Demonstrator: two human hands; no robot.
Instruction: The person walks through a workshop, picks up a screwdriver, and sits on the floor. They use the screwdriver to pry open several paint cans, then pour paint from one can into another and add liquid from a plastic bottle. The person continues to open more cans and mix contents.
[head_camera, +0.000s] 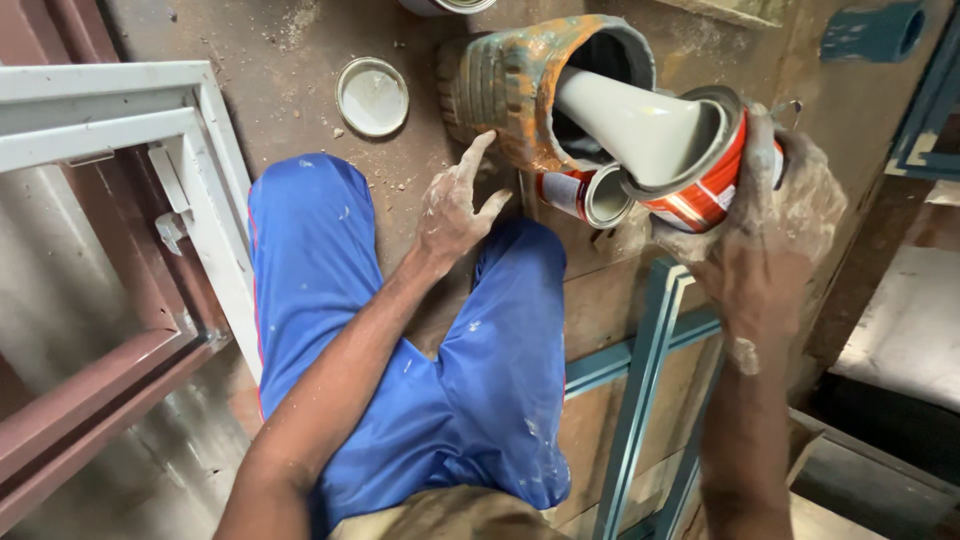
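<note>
at the upper right of the frame the red paint can is tipped, grey paint streaming into the orange-stained bucket. the right hand is clamped around the can; the left hand, fingers spread, touches the bucket's side. a round lid lies on the floor at upper centre.

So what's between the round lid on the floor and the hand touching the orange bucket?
In the head view, only bare dusty floor with small crumbs lies between the lid and the left hand.
</note>
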